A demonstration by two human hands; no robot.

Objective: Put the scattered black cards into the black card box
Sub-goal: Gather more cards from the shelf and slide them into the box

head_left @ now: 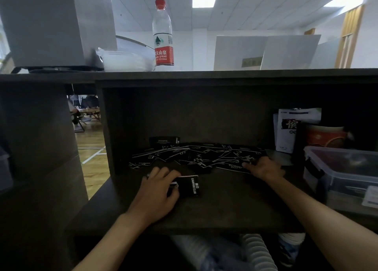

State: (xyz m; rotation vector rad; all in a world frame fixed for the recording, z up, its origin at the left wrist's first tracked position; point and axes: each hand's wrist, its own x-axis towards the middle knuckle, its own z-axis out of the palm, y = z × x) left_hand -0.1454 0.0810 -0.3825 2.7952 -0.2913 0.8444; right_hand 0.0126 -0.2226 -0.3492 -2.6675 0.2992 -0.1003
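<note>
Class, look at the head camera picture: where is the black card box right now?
The black card box lies on the dark shelf, left of centre, under the left hand, just in front of the scattered black cards.

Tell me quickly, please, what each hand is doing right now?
Left hand: grips the black card box on the shelf.
Right hand: open, fingers resting on the scattered black cards, holding nothing.

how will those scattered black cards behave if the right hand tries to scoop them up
The black cards look thin and flat, so probably light, with edges hard to lift off the shelf. Overlapping loosely, they will likely slide and fan apart under the right hand.
</note>
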